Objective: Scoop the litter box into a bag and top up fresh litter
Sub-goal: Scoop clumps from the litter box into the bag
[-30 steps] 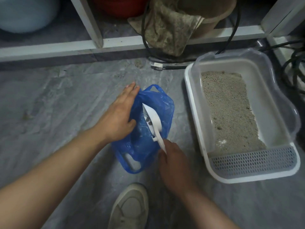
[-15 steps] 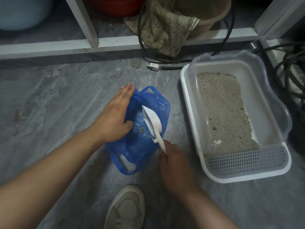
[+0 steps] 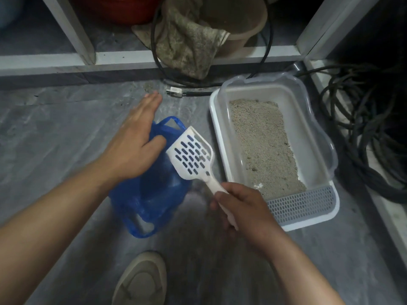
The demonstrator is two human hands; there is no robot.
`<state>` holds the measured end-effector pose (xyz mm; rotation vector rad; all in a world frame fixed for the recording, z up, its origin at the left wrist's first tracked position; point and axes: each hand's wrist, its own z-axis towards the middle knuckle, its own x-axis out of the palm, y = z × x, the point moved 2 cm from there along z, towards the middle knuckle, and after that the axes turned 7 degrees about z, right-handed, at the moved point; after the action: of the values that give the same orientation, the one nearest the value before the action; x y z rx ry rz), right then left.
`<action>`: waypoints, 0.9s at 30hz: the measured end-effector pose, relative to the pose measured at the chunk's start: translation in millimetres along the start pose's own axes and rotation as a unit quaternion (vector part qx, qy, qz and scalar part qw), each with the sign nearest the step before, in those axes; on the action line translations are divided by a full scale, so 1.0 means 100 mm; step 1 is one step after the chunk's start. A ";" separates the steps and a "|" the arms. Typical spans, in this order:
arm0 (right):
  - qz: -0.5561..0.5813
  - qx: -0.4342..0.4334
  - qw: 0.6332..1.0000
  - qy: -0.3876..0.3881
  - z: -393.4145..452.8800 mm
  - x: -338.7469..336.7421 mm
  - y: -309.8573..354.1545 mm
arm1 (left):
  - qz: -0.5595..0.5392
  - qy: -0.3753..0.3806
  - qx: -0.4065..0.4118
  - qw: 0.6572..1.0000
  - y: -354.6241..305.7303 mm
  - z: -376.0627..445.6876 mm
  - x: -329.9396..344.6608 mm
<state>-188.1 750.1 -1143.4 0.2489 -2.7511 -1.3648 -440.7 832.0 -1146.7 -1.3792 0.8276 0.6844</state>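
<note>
A blue plastic bag (image 3: 152,194) stands on the grey floor in the middle. My left hand (image 3: 134,144) rests on the bag's upper left edge, thumb hooked on the rim and fingers stretched flat. My right hand (image 3: 240,208) grips the handle of a white slotted scoop (image 3: 191,157), whose blade is face up and looks empty, held over the bag's right edge. To the right sits the white litter box (image 3: 220,133) with grey litter (image 3: 264,146) spread along its bottom and a grille at the near end.
A shoe (image 3: 141,280) shows at the bottom centre. Coiled black cables (image 3: 374,133) lie right of the box. Behind, a white shelf frame (image 3: 66,60) holds a cloth-draped tub (image 3: 237,25), with a plug (image 3: 175,92) on the floor.
The scoop has come up out of the bag and turned from edge-on to face up, shifting right toward the litter box. My left hand's fingers have straightened over the bag rim.
</note>
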 end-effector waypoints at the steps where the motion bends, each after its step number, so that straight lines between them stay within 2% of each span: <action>1: 0.031 0.003 0.999 0.007 -0.04 -0.06 0.05 | -0.006 -0.005 0.003 1.000 -0.07 0.05 0.01; 5: 0.177 -0.014 0.984 0.020 -0.19 -0.35 0.24 | -0.037 -0.016 0.040 0.998 -0.35 0.15 0.10; 9: 0.224 -0.037 0.968 -0.103 -0.28 -0.79 0.37 | -0.025 0.014 0.093 0.995 -0.67 0.16 0.31; 12: 0.173 -0.008 0.963 -0.206 -0.28 -1.12 0.37 | 0.000 0.061 0.138 0.989 -0.89 0.15 0.58; 15: 0.079 0.060 0.966 -0.239 -0.27 -1.29 0.31 | 0.035 0.109 0.178 0.977 -1.02 0.12 0.87; 20: -0.049 0.152 0.961 -0.227 -0.17 -1.35 0.16 | 0.078 0.149 0.186 0.968 -1.10 0.08 1.14; 27: -0.116 0.220 0.949 -0.193 -0.02 -1.31 0.25 | 0.064 0.117 0.180 0.975 -1.06 0.03 1.18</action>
<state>-61.5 785.9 -1119.6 0.3722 -3.4378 -0.8877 -287.6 819.3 -1185.4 -1.0937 1.1751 0.4446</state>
